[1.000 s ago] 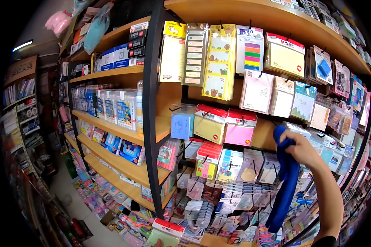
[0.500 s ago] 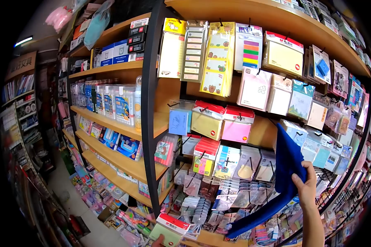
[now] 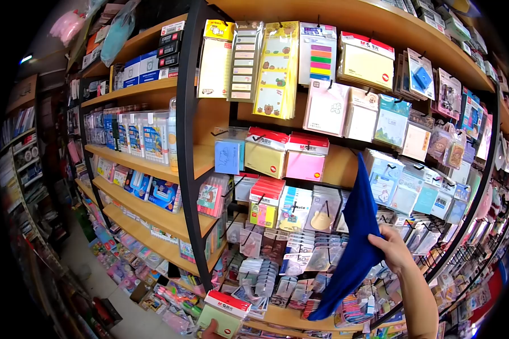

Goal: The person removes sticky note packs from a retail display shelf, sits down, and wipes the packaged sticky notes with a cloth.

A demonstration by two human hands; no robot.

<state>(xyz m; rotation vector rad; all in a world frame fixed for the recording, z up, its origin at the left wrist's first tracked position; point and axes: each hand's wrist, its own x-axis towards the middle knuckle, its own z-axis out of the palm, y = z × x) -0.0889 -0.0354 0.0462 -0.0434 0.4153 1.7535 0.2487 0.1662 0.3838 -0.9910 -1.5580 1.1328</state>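
A dark blue cloth [image 3: 352, 243] hangs from my right hand [image 3: 395, 248], gripped between thumb and fingers. Its narrow upper end touches or overlaps a hook near the middle of the display, while its lower end trails down to the left over small hanging packs. At the bottom edge, my left hand [image 3: 210, 327] holds a pack of green sticky notes [image 3: 223, 315] with a red header. Only the thumb and a bit of that hand show. Above the cloth's left side hang a pink sticky note pack [image 3: 305, 164] and a yellow sticky note pack [image 3: 266, 161].
A black shelf post [image 3: 191, 141] divides the hook display from wooden shelves [image 3: 130, 161] of boxed stationery on the left. More hanging packs [image 3: 407, 192] fill the right side. An aisle floor [image 3: 79, 248] runs along the far left, with goods piled beside it.
The cloth and my right hand have shifted left and slightly down in view, and the cloth hangs wider at its lower part. The whole scene has slid left. My left hand still holds the green pack.
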